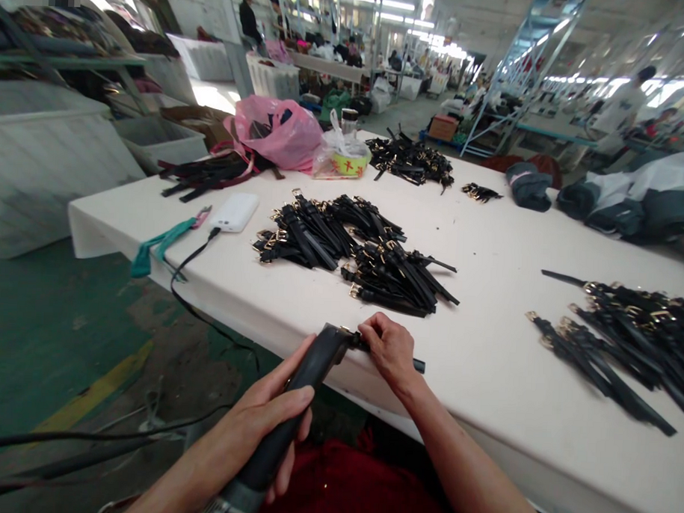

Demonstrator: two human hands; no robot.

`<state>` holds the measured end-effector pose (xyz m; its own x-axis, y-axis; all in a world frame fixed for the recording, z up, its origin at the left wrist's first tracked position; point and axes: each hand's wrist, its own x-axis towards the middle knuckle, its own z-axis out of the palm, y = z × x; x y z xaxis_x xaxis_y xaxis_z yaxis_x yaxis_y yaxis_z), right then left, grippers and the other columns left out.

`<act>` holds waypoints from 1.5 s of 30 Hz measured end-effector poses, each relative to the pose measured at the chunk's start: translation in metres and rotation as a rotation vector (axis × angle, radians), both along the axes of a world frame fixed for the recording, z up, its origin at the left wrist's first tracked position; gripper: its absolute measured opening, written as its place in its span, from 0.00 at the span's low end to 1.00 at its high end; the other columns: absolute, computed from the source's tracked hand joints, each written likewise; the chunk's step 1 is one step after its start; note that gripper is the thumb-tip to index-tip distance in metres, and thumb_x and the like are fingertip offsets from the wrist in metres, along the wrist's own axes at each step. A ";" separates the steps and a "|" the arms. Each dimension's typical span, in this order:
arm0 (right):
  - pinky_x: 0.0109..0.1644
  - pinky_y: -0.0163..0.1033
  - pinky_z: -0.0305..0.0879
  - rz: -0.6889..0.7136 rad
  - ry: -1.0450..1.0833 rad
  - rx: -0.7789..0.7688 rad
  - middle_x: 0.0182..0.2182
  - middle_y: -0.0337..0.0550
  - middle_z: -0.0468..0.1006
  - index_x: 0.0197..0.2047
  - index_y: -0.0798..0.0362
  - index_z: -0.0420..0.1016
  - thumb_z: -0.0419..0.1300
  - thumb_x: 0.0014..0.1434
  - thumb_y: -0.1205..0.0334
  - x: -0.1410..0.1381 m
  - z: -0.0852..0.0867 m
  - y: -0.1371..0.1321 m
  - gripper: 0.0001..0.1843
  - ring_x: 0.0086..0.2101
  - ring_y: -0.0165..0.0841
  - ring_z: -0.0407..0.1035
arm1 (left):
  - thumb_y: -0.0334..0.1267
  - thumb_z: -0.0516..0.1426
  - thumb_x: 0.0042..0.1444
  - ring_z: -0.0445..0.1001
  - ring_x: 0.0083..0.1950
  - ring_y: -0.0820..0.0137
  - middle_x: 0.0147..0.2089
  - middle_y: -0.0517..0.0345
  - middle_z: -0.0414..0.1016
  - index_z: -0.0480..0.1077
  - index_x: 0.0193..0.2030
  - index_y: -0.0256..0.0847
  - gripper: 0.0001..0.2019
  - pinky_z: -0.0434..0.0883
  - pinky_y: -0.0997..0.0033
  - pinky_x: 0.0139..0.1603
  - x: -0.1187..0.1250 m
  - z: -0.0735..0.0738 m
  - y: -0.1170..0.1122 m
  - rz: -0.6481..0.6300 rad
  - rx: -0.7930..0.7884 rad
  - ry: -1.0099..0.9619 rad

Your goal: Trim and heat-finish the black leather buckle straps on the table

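Note:
My left hand [263, 418] is wrapped round the black handle of a corded hand tool [304, 382], whose tip points at the table's near edge. My right hand [388, 349] pinches a short black strap with a gold buckle [417, 365] and holds it against the tool's tip. A big pile of black buckled straps [353, 246] lies just beyond on the white table [485, 321]. Another pile of straps [625, 334] spreads out at the right.
A white power bank [234, 211] with a black cable and a teal strap [157, 246] lie at the left end. A pink plastic bag [276, 131], a clear bag with a bowl [342, 155] and more strap piles [410, 160] sit farther back. People work at distant tables.

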<state>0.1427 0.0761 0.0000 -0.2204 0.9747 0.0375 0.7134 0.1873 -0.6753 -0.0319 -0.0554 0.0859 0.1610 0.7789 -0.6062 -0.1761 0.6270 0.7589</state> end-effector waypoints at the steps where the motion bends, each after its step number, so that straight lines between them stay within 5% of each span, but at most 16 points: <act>1: 0.34 0.32 0.53 -0.005 0.008 0.001 0.25 0.32 0.77 0.28 0.47 0.72 0.57 0.58 0.55 0.000 0.000 0.000 0.09 0.28 0.30 0.68 | 0.49 0.56 0.56 0.74 0.16 0.67 0.27 0.63 0.72 0.31 0.69 0.59 0.42 0.68 0.75 0.12 0.000 0.001 0.001 -0.008 0.001 -0.003; 14: 0.32 0.32 0.55 -0.095 0.190 -0.038 0.22 0.32 0.75 0.28 0.49 0.71 0.55 0.59 0.55 -0.005 0.000 0.007 0.11 0.26 0.29 0.68 | 0.43 0.52 0.60 0.72 0.16 0.70 0.28 0.62 0.72 0.29 0.70 0.56 0.39 0.68 0.76 0.13 0.001 0.016 0.036 -0.052 0.069 0.028; 24: 0.33 0.32 0.54 -0.026 0.031 -0.031 0.23 0.32 0.75 0.29 0.48 0.73 0.55 0.58 0.56 -0.008 0.005 0.018 0.10 0.27 0.29 0.68 | 0.45 0.53 0.59 0.73 0.16 0.70 0.28 0.63 0.71 0.35 0.69 0.57 0.37 0.67 0.76 0.13 -0.003 0.009 0.025 -0.030 0.064 0.072; 37: 0.30 0.32 0.53 -0.021 0.106 -0.061 0.25 0.32 0.75 0.29 0.48 0.72 0.55 0.57 0.54 -0.013 0.008 0.024 0.10 0.26 0.28 0.67 | 0.45 0.53 0.59 0.74 0.17 0.69 0.25 0.64 0.71 0.29 0.70 0.56 0.40 0.68 0.77 0.13 -0.008 0.013 0.045 -0.140 0.041 0.056; 45: 0.31 0.31 0.55 -0.041 0.159 -0.055 0.23 0.34 0.74 0.29 0.49 0.72 0.54 0.57 0.57 -0.011 0.003 0.029 0.09 0.25 0.28 0.67 | 0.45 0.53 0.59 0.74 0.17 0.69 0.27 0.64 0.71 0.32 0.69 0.60 0.38 0.68 0.77 0.14 -0.010 0.009 0.036 -0.142 0.035 0.031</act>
<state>0.1315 0.1047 0.0030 -0.1760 0.9843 0.0151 0.6028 0.1199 -0.7889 -0.0423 -0.0194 0.0947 0.2524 0.7704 -0.5855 -0.0634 0.6169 0.7845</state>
